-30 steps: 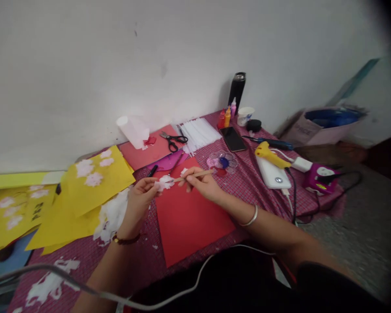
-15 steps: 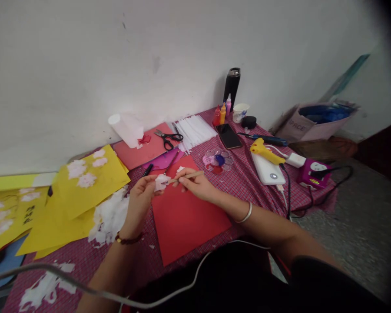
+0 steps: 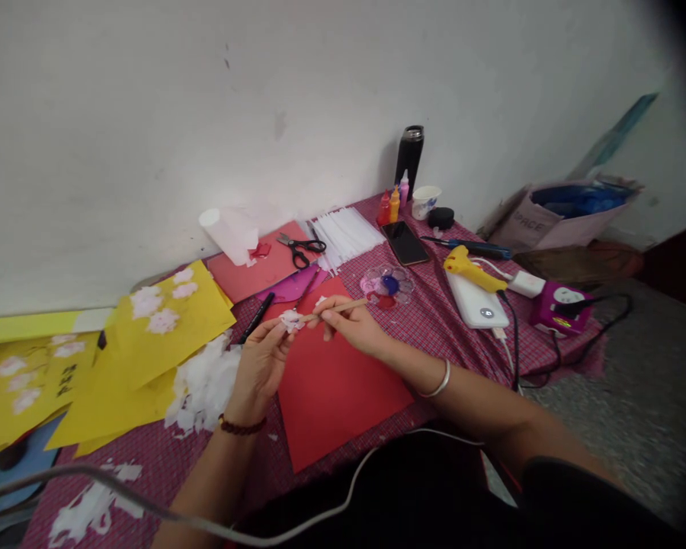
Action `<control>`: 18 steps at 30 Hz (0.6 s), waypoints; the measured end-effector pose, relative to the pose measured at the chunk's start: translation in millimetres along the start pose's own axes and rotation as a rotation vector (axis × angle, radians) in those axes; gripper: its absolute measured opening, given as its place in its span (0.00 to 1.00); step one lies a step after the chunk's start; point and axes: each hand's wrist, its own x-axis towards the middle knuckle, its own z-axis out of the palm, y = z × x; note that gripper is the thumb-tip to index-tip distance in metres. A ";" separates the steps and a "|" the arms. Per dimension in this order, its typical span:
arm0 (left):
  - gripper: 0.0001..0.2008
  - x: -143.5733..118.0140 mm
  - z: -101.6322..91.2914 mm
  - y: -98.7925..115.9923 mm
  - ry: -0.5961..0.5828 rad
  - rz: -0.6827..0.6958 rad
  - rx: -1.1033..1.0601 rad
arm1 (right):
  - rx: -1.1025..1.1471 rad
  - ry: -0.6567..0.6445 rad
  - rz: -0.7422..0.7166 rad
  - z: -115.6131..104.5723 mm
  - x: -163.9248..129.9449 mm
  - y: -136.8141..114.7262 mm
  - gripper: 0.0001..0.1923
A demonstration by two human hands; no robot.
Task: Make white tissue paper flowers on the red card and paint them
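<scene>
Pinched between the fingertips of my left hand (image 3: 263,357) is a small pale pink paper flower (image 3: 291,319). My right hand (image 3: 351,326) grips a tan-handled paintbrush (image 3: 348,306), its tip at the flower; the tip itself is too small to make out. Both hands are above a red paper sheet (image 3: 343,396) lying on the checked cloth. Just behind the right hand sits a clear flower-shaped palette (image 3: 403,288) with pink, blue and red paint. A black marker (image 3: 257,317) lies beside my left hand.
Yellow sheets (image 3: 177,320) with pink flowers and white paper scraps (image 3: 206,389) lie left. Scissors (image 3: 301,248), white sticks (image 3: 348,235), a phone (image 3: 405,242) and paint bottles (image 3: 394,206) stand or lie behind. At right are a yellow glue gun (image 3: 473,271), power bank (image 3: 477,301) and cables. A cable crosses in front.
The camera view has shifted slightly, so everything sits a little further right and lower. My hands keep hold of the flower and the paintbrush, with only small movements.
</scene>
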 end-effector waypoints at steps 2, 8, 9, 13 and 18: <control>0.07 -2.8 2.4 -0.7 -0.030 0.090 0.099 | -0.020 0.043 -0.004 -0.2 0.8 -0.5 0.18; 0.04 -5.7 15.5 7.4 -0.186 0.605 0.769 | 0.227 0.246 0.129 -4.3 8.2 -7.7 0.15; 0.04 -3.7 19.2 11.0 -0.237 0.683 0.867 | 0.315 0.256 0.178 -6.5 10.0 -10.7 0.13; 0.04 11.0 39.3 25.9 -0.239 0.757 0.950 | 0.542 0.210 0.237 -20.2 16.8 -27.0 0.08; 0.04 29.9 66.9 30.9 -0.221 0.388 0.554 | 0.378 0.279 0.050 -35.2 24.1 -37.3 0.08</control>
